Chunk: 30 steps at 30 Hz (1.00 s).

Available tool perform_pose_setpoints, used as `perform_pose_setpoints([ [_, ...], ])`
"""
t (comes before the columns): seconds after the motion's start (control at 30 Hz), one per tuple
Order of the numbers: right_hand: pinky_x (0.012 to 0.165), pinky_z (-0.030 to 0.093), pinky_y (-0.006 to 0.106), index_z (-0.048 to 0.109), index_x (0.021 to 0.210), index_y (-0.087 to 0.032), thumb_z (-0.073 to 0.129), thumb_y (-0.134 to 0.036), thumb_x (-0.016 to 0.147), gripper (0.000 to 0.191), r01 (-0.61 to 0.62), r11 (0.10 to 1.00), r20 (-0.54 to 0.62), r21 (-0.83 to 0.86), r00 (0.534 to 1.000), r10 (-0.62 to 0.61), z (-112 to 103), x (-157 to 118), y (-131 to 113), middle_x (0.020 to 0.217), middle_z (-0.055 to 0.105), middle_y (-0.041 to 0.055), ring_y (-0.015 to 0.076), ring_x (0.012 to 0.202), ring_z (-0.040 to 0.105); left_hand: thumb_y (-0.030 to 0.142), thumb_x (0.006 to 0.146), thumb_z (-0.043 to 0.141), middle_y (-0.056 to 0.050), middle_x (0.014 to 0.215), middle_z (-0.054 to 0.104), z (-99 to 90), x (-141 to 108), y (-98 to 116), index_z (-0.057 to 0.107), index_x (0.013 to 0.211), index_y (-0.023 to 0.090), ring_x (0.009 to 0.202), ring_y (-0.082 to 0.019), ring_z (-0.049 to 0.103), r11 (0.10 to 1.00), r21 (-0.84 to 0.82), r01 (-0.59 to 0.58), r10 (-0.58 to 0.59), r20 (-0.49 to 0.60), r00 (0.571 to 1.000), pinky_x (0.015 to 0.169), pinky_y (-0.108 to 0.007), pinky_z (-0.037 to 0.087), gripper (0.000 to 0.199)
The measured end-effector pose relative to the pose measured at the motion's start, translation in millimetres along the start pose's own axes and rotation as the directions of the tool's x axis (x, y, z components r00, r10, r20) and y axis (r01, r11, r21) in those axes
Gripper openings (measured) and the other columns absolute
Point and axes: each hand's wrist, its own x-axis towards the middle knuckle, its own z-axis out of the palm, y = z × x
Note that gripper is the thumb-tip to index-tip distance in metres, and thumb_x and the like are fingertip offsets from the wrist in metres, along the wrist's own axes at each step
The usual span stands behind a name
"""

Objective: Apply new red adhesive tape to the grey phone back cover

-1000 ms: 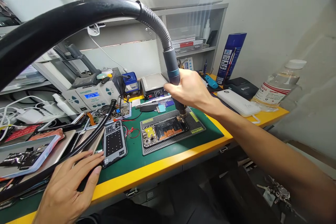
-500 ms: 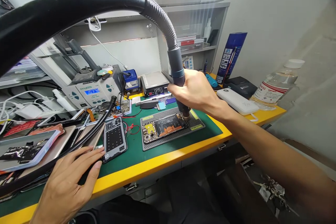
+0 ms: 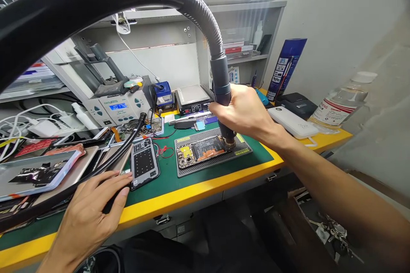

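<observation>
My right hand (image 3: pixel 245 108) is wrapped round the grey handle of a hot air gun (image 3: pixel 221 72), held upright with its metal nozzle low over one end of an opened phone (image 3: pixel 205 151). The phone's black battery, boards and camera parts are exposed. It lies on a grey perforated mat (image 3: pixel 188 171). My left hand (image 3: pixel 92 209) rests flat on the bench's left, fingers stretched out, holding nothing. Its fingertips lie by the lower left edge of a dark phone housing (image 3: pixel 144 164); whether they touch it I cannot tell.
A thick black hose (image 3: pixel 96 4) arches overhead to the handle. A station with a lit display (image 3: pixel 118 106) stands behind. Phone parts and trays (image 3: pixel 45 175) are piled left. A white power bank (image 3: pixel 293 121) and a clear bottle (image 3: pixel 341 100) stand right, on the yellow-edged bench (image 3: pixel 179 198).
The whole view has shifted slightly, so things appear a little further right. The nozzle stays over the same end of the phone, and my left hand remains flat.
</observation>
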Motion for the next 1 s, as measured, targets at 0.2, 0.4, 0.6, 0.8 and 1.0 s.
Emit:
perform_pose_setpoints([
  [0.2,0.054,0.029,0.03,0.039,0.062,-0.024,0.064,-0.021,0.079,0.03,0.005,1.0,-0.002,0.006,1.0,-0.004,3,-1,-2,0.058,0.047,-0.0053,0.0125,0.056,0.038,0.021,0.096,0.063,-0.008,0.112,0.076,1.3,-1,-2,0.07,0.117,0.022,0.114,-0.031,0.067,1.0,-0.013,0.004,-0.004,0.021,1.0,0.104,-0.052,0.051,0.022],
  [0.4,0.054,0.031,0.031,0.04,0.062,-0.024,0.065,-0.022,0.08,0.031,0.004,1.0,0.004,0.02,1.0,-0.004,6,-2,-7,0.058,0.049,-0.0052,0.0121,0.054,0.04,0.021,0.097,0.061,-0.009,0.112,0.075,1.2,-1,-1,0.068,0.118,0.023,0.112,-0.031,0.067,1.0,-0.026,0.005,-0.005,0.002,1.0,0.101,-0.053,0.051,0.022],
  [0.6,0.051,0.03,0.03,0.039,0.062,-0.024,0.065,-0.022,0.081,0.032,-0.005,0.999,0.011,0.034,1.0,0.004,11,-1,-14,0.056,0.049,-0.0053,0.0118,0.053,0.04,0.018,0.098,0.06,-0.011,0.111,0.074,1.5,0,-2,0.066,0.12,0.022,0.111,-0.032,0.066,1.0,-0.019,-0.019,0.019,0.004,1.0,0.098,-0.053,0.05,0.024],
  [0.8,0.052,0.031,0.03,0.044,0.062,-0.023,0.064,-0.023,0.08,0.027,-0.01,0.999,0.01,0.037,1.0,0.01,18,-1,-19,0.057,0.053,-0.0042,0.0126,0.054,0.044,0.016,0.098,0.06,-0.012,0.11,0.073,1.7,0,-1,0.066,0.119,0.021,0.111,-0.032,0.065,0.999,-0.024,-0.029,0.028,-0.008,1.0,0.096,-0.053,0.05,0.022],
  [1.0,0.055,0.034,0.031,0.046,0.063,-0.023,0.064,-0.025,0.08,0.024,-0.009,0.998,0.028,0.066,1.0,0.007,23,0,-24,0.06,0.055,-0.004,0.0129,0.055,0.046,0.016,0.098,0.06,-0.012,0.11,0.073,2.6,-2,-1,0.066,0.12,0.021,0.111,-0.031,0.065,0.999,-0.03,-0.022,0.022,-0.01,1.0,0.095,-0.053,0.051,0.023],
])
